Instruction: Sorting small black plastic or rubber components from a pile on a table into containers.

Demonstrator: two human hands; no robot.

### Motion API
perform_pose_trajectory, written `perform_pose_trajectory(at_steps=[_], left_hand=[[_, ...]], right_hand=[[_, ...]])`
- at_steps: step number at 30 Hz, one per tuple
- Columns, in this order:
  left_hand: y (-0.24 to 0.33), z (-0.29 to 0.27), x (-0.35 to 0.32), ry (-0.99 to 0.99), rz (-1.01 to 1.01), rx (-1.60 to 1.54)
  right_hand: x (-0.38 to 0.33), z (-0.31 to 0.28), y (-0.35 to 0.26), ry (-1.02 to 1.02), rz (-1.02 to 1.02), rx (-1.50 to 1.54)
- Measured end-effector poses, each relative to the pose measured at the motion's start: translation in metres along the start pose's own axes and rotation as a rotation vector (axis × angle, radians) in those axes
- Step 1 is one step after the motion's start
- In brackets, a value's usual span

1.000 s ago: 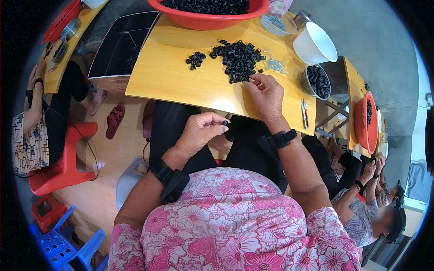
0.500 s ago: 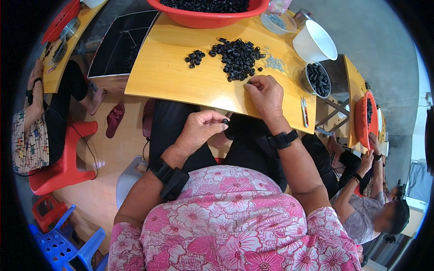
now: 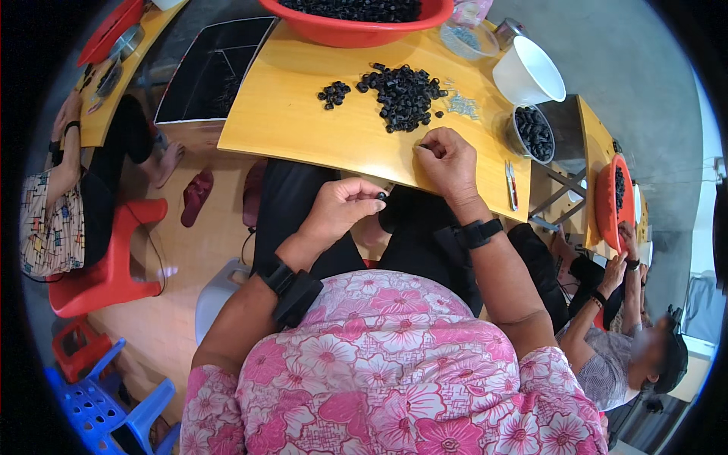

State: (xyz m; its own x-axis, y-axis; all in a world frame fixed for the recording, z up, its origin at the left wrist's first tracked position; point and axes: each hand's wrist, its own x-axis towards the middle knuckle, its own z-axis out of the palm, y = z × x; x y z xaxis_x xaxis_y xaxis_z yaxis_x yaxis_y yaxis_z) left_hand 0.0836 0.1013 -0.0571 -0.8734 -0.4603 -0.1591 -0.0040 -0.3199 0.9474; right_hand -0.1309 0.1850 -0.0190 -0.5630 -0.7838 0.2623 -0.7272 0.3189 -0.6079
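Note:
My left hand [image 3: 339,214], over my lap just off the table's near edge, pinches a small black plastic cap [image 3: 381,196] between thumb and fingertips. My right hand [image 3: 453,163] rests at the table's near edge with its fingers closed. A bit of something dark shows at its fingertips, too small to make out. Beyond it lies a large heap of small black plastic parts [image 3: 406,98], with a smaller pile of black parts [image 3: 334,95] to its left. Several small clear pieces [image 3: 462,105] are scattered to the right of the heap.
A red basin [image 3: 356,34] of black parts stands at the far edge. On the right are a white tub [image 3: 527,72], a clear bowl [image 3: 531,135] of black parts and small red-handled snips [image 3: 511,186]. Other people sit at tables on both sides.
The view has shifted slightly. Both hands keep their pinch; the left, with its black cap, has moved a little up toward the table edge. The right stays nearly where it was.

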Motion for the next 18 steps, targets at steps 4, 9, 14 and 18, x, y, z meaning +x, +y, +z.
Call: perform_pose_trajectory(at_steps=[4, 9, 14, 18], left_hand=[[0.003, 0.002, -0.001, 0.026, -0.009, -0.013], [0.002, 0.0, -0.002, 0.022, 0.029, 0.005], [0.008, 0.002, -0.006, 0.002, 0.022, 0.034], [0.01, 0.002, -0.009, -0.024, 0.017, 0.037]], right_hand=[[-0.01, -0.005, -0.002, -0.083, 0.035, 0.21], [-0.043, -0.018, -0.037, -0.351, 0.227, 0.681], [-0.059, -0.017, -0.042, -0.464, 0.295, 0.847], [-0.059, -0.019, -0.039, -0.537, 0.26, 0.904]])
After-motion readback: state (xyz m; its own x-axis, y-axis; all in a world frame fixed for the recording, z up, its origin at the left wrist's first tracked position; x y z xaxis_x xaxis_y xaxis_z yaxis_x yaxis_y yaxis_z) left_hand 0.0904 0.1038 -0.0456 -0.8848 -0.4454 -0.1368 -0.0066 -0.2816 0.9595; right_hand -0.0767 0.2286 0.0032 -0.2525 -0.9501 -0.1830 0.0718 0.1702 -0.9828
